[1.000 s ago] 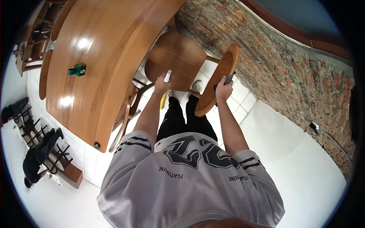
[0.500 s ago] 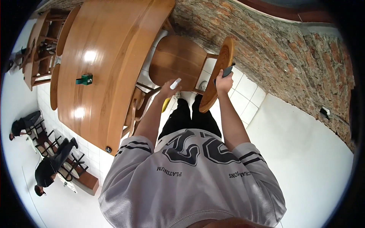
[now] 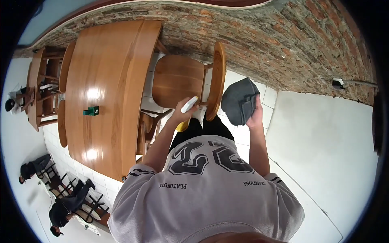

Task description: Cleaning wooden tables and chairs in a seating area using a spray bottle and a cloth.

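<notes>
The spray bottle (image 3: 187, 108), white at the nozzle with yellow below, sits in the left hand (image 3: 181, 115), whose grip is clenched around it, just in front of the wooden chair (image 3: 180, 83), over the near edge of its seat. The right hand (image 3: 255, 115) has its grip closed on a dark grey cloth (image 3: 239, 101), held up just right of the chair's backrest. Left of the chair stands the long wooden surface (image 3: 107, 89), carrying a small green marker (image 3: 91, 110). Beyond the chair runs a brick wall (image 3: 283, 44).
</notes>
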The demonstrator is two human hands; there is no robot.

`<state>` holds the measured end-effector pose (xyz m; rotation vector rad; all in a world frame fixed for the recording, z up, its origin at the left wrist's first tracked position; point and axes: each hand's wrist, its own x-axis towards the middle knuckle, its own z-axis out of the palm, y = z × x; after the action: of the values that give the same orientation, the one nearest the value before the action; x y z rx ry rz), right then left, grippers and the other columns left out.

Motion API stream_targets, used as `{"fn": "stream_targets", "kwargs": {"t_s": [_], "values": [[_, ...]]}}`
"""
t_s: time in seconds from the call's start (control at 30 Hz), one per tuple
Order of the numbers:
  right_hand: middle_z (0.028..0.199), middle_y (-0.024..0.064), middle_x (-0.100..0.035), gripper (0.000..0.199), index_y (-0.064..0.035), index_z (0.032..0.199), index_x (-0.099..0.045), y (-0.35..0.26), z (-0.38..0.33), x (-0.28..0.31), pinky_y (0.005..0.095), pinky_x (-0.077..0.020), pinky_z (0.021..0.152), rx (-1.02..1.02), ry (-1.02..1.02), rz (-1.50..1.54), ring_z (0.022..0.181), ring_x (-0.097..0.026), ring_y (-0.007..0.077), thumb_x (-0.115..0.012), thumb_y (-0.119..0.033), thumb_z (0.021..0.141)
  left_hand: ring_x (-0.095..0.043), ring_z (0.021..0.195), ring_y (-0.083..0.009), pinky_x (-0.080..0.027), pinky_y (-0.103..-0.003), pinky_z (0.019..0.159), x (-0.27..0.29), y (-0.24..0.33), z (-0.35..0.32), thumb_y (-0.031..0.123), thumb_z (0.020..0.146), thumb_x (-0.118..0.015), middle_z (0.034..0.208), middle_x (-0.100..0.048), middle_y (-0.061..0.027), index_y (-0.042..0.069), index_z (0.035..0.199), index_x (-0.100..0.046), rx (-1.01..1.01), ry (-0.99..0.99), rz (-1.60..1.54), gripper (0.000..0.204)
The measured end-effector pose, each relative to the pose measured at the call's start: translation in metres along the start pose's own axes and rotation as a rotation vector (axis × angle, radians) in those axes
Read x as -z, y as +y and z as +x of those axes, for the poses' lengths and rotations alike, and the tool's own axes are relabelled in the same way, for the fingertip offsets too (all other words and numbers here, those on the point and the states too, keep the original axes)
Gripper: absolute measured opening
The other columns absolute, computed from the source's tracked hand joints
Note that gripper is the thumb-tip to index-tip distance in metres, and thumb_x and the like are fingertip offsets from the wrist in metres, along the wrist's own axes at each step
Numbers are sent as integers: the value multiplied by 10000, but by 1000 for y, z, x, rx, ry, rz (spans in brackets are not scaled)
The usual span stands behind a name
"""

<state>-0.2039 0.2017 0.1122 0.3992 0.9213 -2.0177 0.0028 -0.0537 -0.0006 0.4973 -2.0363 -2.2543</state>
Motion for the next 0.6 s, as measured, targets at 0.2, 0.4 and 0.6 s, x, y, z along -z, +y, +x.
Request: {"fn": "stream_targets", "kwargs": {"t_s": [0.2, 0.4, 0.6], "values": [[1521, 145, -464, 672, -87, 1510, -418, 25, 1, 44, 490, -361, 1163, 146, -224, 416, 1366, -474, 319, -431, -556, 1029, -658, 839, -128, -534, -303, 784, 8, 64, 52, 86, 910, -728, 961, -681, -45, 23, 1122, -619, -14, 151, -196, 247], [1582, 124, -399, 672, -108, 1522, -418, 38, 35, 47, 528, -270, 1219, 271, -538, 401, 1436, -388, 346, -435, -546, 1012, -665, 848, -124, -536, -284, 739, 27, 46, 50, 114, 942, -701, 956, -683, -44, 13, 1146, -616, -276, 366, 32, 243], [1562, 108, -431, 801, -167, 1536, -418, 25, 77, 59, 535, -305, 1196, 366, -219, 302, 1403, -431, 327, -555, -659, 918, -662, 861, -156, -551, -327, 801, 58, 11, 7, 169, 974, -681, 922, -686, -54, 8, 1166, -612, 233, 617, -314, 260]]}}
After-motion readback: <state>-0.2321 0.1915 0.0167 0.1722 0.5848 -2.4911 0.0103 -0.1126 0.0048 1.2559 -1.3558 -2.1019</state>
